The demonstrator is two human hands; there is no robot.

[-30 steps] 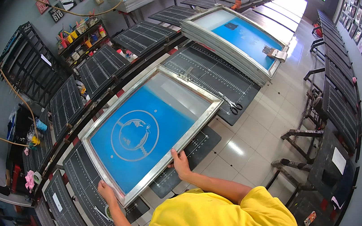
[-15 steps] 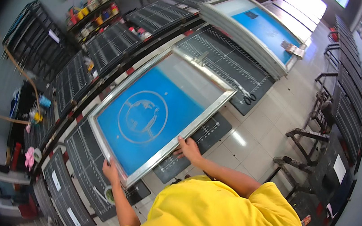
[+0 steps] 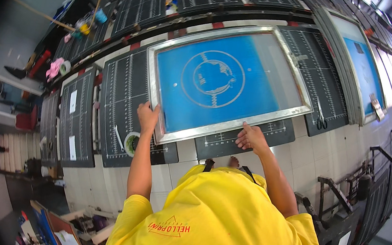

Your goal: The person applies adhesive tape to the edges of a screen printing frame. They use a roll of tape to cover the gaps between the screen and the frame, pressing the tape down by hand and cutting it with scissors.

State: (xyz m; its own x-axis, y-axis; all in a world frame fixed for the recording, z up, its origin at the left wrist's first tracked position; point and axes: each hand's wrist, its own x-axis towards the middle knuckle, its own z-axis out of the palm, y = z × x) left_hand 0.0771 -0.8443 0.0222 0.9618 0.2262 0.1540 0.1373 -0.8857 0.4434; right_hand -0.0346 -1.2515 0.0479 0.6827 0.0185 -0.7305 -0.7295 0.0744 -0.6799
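Note:
A silver-framed printing screen [image 3: 195, 131] with blue-coated mesh and a pale ring design lies tilted over dark gridded boards [image 3: 122, 84]. My left hand [image 3: 147, 118] grips the frame at its left side, close to the near corner. Along the near edge, my right hand [image 3: 252, 139] has its thumb on the rim and its fingers curled at the frame's side. A round tub [image 3: 131, 144] with something green inside sits left of my left forearm, beside a thin light-coloured tool [image 3: 118, 137].
Framed screens [image 3: 357, 88] are stacked at the right, with a metal-and-light-coloured piece [image 3: 377, 106] on top. Scissors [image 3: 322, 122] lie on the board before them. White papers [image 3: 73, 101] and a pink cloth [image 3: 55, 68] are on the left. Dark metal racks [image 3: 343, 199] stand right.
The view has swung left, so the screen appears turned and the stack sits farther right. Both hands keep hold of the screen's frame.

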